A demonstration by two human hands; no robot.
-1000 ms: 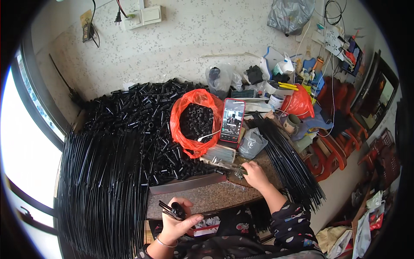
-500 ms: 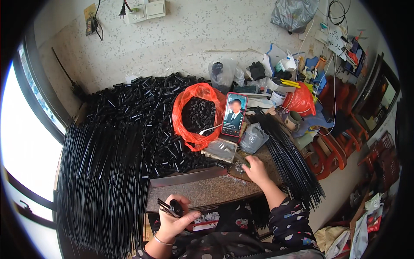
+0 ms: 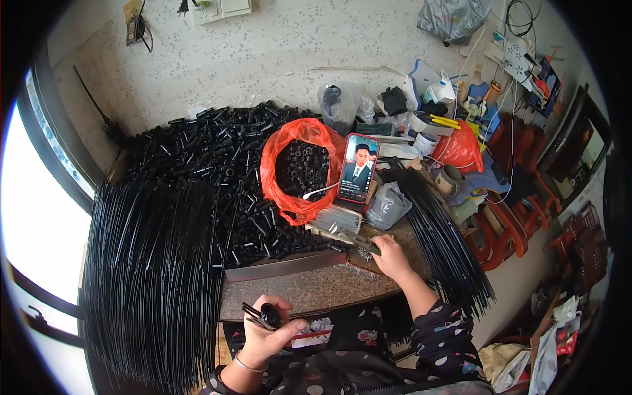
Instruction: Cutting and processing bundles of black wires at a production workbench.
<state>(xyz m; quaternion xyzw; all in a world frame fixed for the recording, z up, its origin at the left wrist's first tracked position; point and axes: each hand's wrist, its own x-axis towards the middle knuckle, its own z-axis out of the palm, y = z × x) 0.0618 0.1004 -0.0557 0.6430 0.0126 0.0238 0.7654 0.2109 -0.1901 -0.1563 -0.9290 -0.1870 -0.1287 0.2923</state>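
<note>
My left hand point(image 3: 263, 339) is closed around a black plastic piece point(image 3: 268, 316) with several thin black rods jutting out to its left, just off the table's front edge. My right hand point(image 3: 394, 260) grips the end of a narrow grey metal tool point(image 3: 361, 243) that looks like pliers or tweezers; its exact kind is unclear. The tool points left, over the near right edge of a shallow tray of fine wires point(image 3: 339, 218). Small silvery metal bits point(image 3: 362, 255) lie under the tool, partly hidden by it.
Black tubular pieces point(image 3: 197, 145) are heaped across the table's back and left. Long black rods point(image 3: 151, 276) hang over the left front; another bundle point(image 3: 444, 230) lies right. A red plastic bag point(image 3: 270, 178) holds black parts beside a propped phone point(image 3: 359, 170). A grey strip point(image 3: 286, 264) edges the heap.
The tool in my right hand has swung up and left from the metal bits toward the wire tray. My left hand keeps its hold almost unmoved. The phone picture differs, and the view has shifted slightly.
</note>
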